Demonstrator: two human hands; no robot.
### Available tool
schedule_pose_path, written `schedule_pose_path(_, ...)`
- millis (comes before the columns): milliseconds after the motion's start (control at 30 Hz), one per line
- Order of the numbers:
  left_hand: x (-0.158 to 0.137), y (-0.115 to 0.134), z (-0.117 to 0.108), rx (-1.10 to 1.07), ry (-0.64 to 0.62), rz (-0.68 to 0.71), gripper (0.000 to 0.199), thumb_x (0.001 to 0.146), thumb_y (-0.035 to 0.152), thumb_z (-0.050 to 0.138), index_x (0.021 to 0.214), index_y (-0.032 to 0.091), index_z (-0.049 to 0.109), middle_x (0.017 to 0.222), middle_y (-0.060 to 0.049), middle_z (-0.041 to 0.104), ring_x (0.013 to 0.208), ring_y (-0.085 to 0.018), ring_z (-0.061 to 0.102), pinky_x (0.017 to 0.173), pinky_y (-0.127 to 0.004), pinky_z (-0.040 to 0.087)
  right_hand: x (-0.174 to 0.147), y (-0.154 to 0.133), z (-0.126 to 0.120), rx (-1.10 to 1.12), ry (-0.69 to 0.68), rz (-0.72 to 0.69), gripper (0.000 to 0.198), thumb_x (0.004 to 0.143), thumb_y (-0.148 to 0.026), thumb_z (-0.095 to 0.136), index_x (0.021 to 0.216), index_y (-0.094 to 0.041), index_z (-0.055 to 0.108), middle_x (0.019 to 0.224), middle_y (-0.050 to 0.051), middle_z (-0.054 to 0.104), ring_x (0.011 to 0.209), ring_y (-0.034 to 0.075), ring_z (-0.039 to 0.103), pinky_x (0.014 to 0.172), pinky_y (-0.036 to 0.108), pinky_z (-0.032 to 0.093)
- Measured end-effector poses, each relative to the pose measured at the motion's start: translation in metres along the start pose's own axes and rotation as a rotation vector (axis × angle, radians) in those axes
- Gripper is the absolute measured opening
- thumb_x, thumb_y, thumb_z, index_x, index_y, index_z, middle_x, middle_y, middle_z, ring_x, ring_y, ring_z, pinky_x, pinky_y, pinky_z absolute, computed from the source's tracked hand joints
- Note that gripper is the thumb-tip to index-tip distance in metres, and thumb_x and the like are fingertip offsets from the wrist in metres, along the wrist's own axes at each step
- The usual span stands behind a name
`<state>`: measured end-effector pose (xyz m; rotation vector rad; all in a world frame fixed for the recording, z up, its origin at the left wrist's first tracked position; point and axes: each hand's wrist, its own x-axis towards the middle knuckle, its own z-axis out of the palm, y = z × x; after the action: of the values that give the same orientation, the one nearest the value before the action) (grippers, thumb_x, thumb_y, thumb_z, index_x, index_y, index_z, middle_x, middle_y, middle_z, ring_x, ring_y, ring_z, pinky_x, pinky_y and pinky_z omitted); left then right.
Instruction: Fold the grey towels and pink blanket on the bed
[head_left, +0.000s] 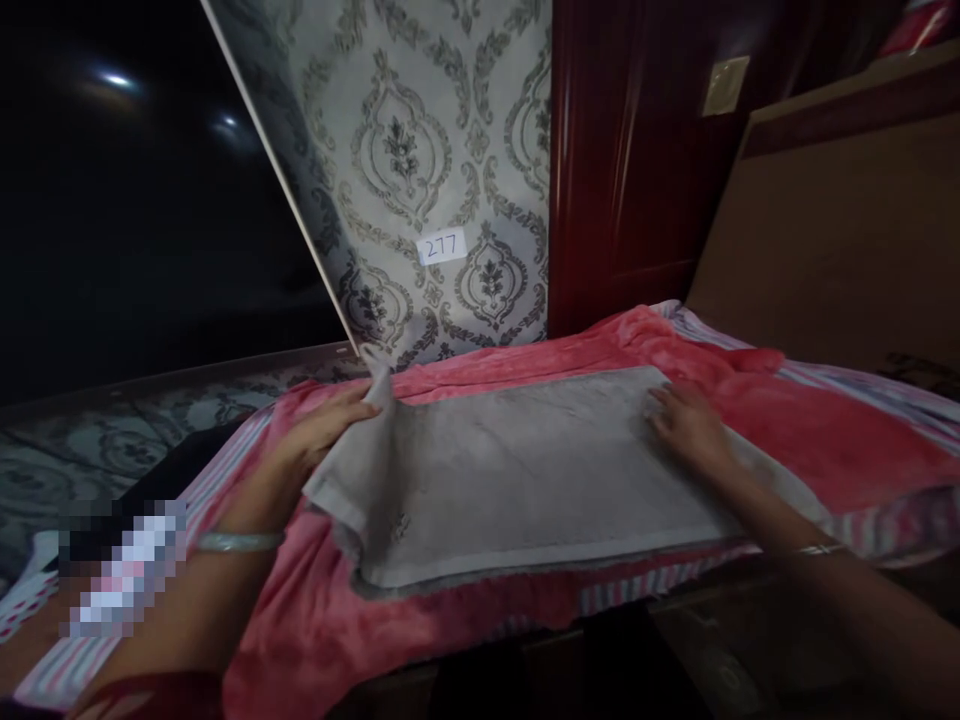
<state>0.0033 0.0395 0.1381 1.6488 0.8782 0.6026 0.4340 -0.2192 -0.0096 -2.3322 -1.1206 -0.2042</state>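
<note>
A grey towel point(517, 470) lies spread over a red plush blanket point(300, 600), with a small dark mark near its lower left corner. My left hand point(337, 425) grips the towel's left edge between thumb and fingers and holds that side raised in a fold. A small loop sticks up at the raised corner. On the towel's far right part, my right hand point(686, 425) has its fingers curled closed on the cloth. That hand is slightly blurred, and its fingertips are partly hidden.
Striped cloth point(622, 592) shows along the red blanket's edges. A large dark screen point(150, 200) stands at the left. Patterned wallpaper point(405, 130) carries a paper label point(442, 245) reading 277. At the right are a dark red door point(630, 150) and a brown board point(847, 230).
</note>
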Motion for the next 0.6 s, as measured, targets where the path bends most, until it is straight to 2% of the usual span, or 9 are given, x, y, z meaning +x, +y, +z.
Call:
schedule_pose_path(67,0.020,0.012,0.053,0.022,-0.059,0.061,0.070,0.057,0.024,0.073,0.125,0.014,0.066,0.097,-0.009,0.076,0.079,-0.028,0.070,0.069,-0.036,0.057,0.004,-0.035,0.006,0.400,-0.090,0.031,0.049,0.088,-0.033,0.048,0.134,-0.015,0.055,0.130,0.018,0.061,0.115,0.031,0.060,0.099,0.048,0.049)
schedule_pose_path(100,0.029,0.013,0.082,0.051,-0.092,0.078,0.068,0.058,0.021,0.071,0.126,0.014,0.066,0.093,-0.007,0.076,0.077,-0.027,0.070,0.067,-0.035,0.056,0.004,-0.053,0.012,0.620,-0.203,0.065,0.049,0.090,-0.034,0.046,0.135,-0.016,0.053,0.123,0.016,0.065,0.104,0.028,0.066,0.091,0.046,0.054)
schedule_pose_path(200,0.046,-0.005,0.168,0.128,-0.210,0.096,0.072,0.064,0.019,0.066,0.135,0.012,0.058,0.079,-0.005,0.074,0.066,-0.021,0.066,0.061,-0.029,0.053,-0.001,-0.097,0.036,1.150,-0.487,0.222,0.043,0.093,-0.039,0.045,0.130,-0.017,0.054,0.108,0.014,0.071,0.080,0.022,0.070,0.075,0.038,0.058)
schedule_pose_path(267,0.049,-0.026,0.212,0.207,-0.319,0.003,0.078,0.068,0.017,0.063,0.145,0.011,0.047,0.062,-0.001,0.067,0.050,-0.016,0.058,0.051,-0.025,0.047,-0.007,-0.112,0.053,1.280,-0.594,0.311,0.036,0.093,-0.040,0.046,0.118,-0.017,0.059,0.089,0.010,0.072,0.067,0.019,0.068,0.064,0.033,0.057)
schedule_pose_path(333,0.048,-0.046,0.235,0.243,-0.499,-0.105,0.075,0.069,0.018,0.061,0.143,0.012,0.048,0.055,0.003,0.061,0.043,-0.013,0.053,0.046,-0.022,0.042,-0.012,-0.115,0.065,1.294,-0.615,0.344,0.028,0.091,-0.039,0.050,0.103,-0.017,0.063,0.076,0.006,0.070,0.058,0.016,0.064,0.056,0.027,0.053)
schedule_pose_path(400,0.048,-0.059,0.233,0.179,-0.602,-0.104,0.066,0.072,0.024,0.061,0.137,0.013,0.055,0.059,0.003,0.061,0.045,-0.012,0.056,0.046,-0.021,0.043,-0.015,-0.113,0.071,1.289,-0.607,0.332,0.023,0.088,-0.038,0.056,0.093,-0.017,0.064,0.074,0.004,0.070,0.057,0.015,0.062,0.054,0.025,0.051)
schedule_pose_path(467,0.053,-0.065,0.209,0.101,-0.596,-0.053,0.061,0.075,0.031,0.062,0.133,0.014,0.058,0.068,-0.001,0.065,0.053,-0.015,0.063,0.051,-0.024,0.048,-0.014,-0.108,0.073,1.292,-0.624,0.310,0.024,0.084,-0.041,0.063,0.091,-0.018,0.064,0.078,0.004,0.071,0.061,0.015,0.063,0.055,0.025,0.050)
schedule_pose_path(533,0.060,-0.068,0.172,0.110,-0.412,0.041,0.054,0.074,0.035,0.065,0.125,0.014,0.064,0.076,-0.005,0.069,0.063,-0.018,0.068,0.058,-0.028,0.053,-0.010,-0.107,0.073,1.258,-0.649,0.281,0.030,0.079,-0.045,0.067,0.093,-0.018,0.065,0.080,0.004,0.071,0.062,0.015,0.063,0.054,0.024,0.048)
schedule_pose_path(600,0.067,-0.072,0.134,0.205,-0.021,0.156,0.040,0.072,0.030,0.066,0.108,0.014,0.071,0.088,-0.010,0.072,0.081,-0.022,0.070,0.072,-0.033,0.056,-0.003,-0.109,0.074,1.194,-0.632,0.213,0.035,0.076,-0.046,0.070,0.096,-0.018,0.066,0.084,0.005,0.071,0.064,0.016,0.063,0.054,0.025,0.048)
